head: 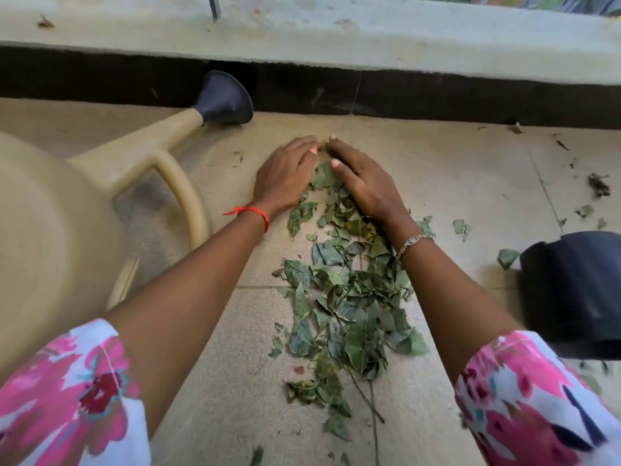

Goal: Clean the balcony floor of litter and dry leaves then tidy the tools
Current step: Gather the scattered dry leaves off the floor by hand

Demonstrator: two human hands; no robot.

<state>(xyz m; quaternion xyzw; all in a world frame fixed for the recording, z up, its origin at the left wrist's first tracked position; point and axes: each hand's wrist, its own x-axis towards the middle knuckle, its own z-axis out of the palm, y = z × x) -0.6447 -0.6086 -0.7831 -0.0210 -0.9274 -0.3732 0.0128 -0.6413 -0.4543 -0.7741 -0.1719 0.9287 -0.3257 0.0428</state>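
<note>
Toward the far edge of the balcony floor [215,381], below the parapet wall [336,38], both hands are laid flat with fingers straight and fingertips almost meeting. The left hand [285,176] is pressed on bare floor just beside the dry leaves [353,297]; the right hand [363,183] is spread over their far end. The leaves are heaped in a long strip between the forearms. A beige watering can [50,230] is seen at the left edge, a dark container [574,290] at the right, and scattered debris [598,185] near the far right corner.
</note>
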